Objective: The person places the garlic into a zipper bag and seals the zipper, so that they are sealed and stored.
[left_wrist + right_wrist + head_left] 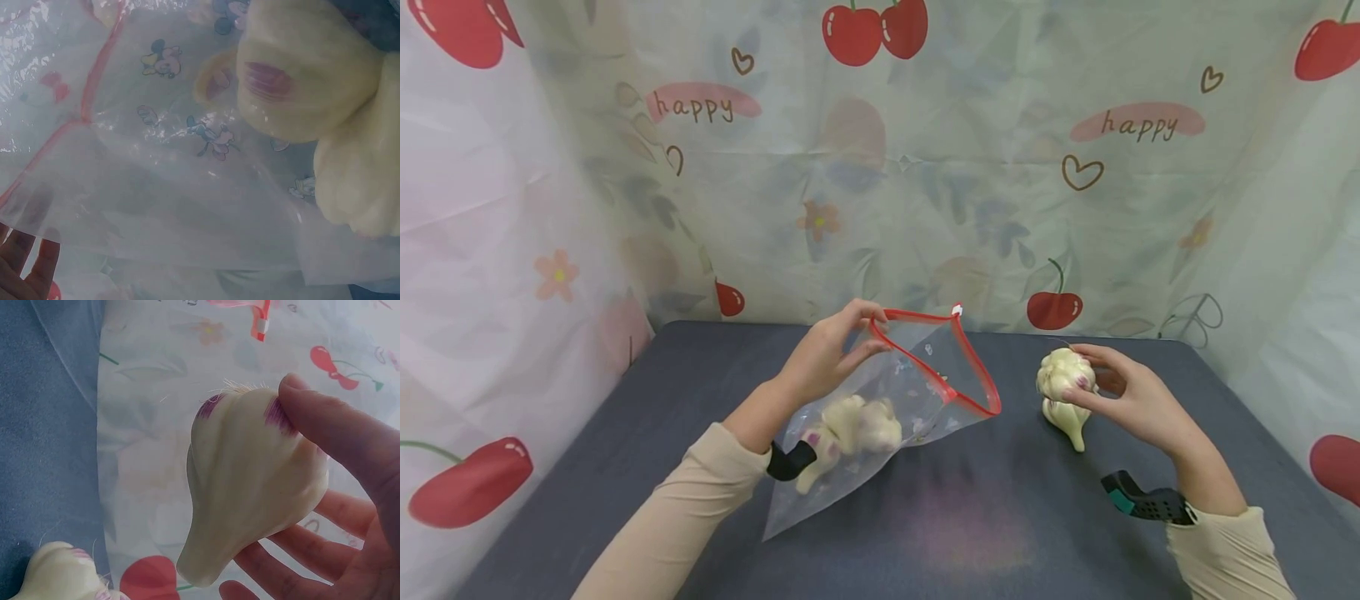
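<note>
- Our R hand pinches a garlic bulb, right of the bag
- Our L hand grips its red rim, mouth open, other bulbs inside
- Another bulb below, on table
- IMO we'd hold rim wide, lower bulb gently

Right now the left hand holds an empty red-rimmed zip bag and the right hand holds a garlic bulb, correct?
Not empty: the head view shows garlic bulbs inside the red-rimmed zip bag. The left hand does hold it, and the right hand holds a garlic bulb.
</note>
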Tool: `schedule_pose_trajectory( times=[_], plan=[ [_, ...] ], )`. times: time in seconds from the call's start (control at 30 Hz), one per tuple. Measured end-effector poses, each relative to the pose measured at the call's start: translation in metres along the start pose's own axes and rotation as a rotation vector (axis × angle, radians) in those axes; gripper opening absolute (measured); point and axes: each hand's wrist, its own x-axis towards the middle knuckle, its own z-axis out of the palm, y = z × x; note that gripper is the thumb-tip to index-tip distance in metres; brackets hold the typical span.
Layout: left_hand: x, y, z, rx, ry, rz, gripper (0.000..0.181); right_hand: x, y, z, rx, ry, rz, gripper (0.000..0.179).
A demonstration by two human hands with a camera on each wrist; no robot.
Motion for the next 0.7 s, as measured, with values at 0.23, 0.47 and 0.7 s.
schedule_pose_trajectory(
  times=[0.23, 0.47, 0.7],
  plan=[
    [0.000, -0.001, 0.001, -0.010, -0.005, -0.003, 0.033, 0.002, -0.010, -0.003, 0.003, 0.007, -0.018, 0.065],
    [-0.001, 0.000, 0.002, -0.006, -0.010, 0.002, 0.034, 0.005, -0.018, 0.000, 0.006, 0.034, -0.060, 0.060],
    [-0.001, -0.001, 0.003, -0.013, -0.009, 0.006, 0.035, 0.006, -0.025, 0.001, 0.014, 0.050, -0.087, 0.061]
  ],
)
